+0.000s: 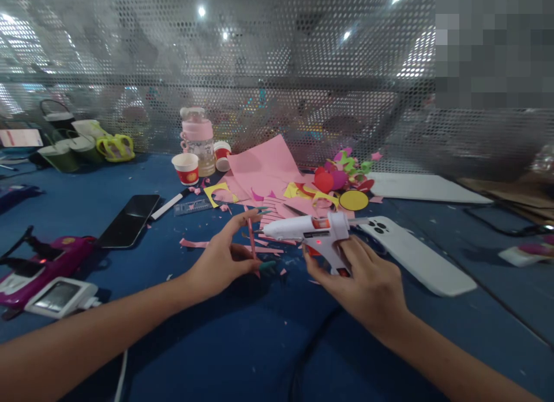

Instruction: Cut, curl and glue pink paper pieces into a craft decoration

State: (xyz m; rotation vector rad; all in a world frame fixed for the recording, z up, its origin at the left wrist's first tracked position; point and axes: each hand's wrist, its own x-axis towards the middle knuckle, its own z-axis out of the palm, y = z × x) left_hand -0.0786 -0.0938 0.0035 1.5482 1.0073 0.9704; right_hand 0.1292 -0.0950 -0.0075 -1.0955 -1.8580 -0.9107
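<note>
My right hand (367, 278) is wrapped round the grip of a white glue gun (289, 227), whose small red light is lit. Its nozzle points left, close to a narrow pink paper strip (252, 239) pinched upright between the thumb and fingers of my left hand (225, 249). I cannot tell whether the nozzle touches the strip. Beneath and behind lie more cut pink strips (268, 249) and a lined pink sheet (273, 207). A red piece by the glue gun's grip is mostly hidden.
Nearby stand a paper cup (186, 168) and pink-lidded bottle (198, 139). A black phone (130, 222), clear ruler (193, 207) and purple power strip (56, 257) lie left; a white phone (426, 257) lies right. Colourful paper cutouts (341, 174) sit behind, before a perforated metal screen (277, 55).
</note>
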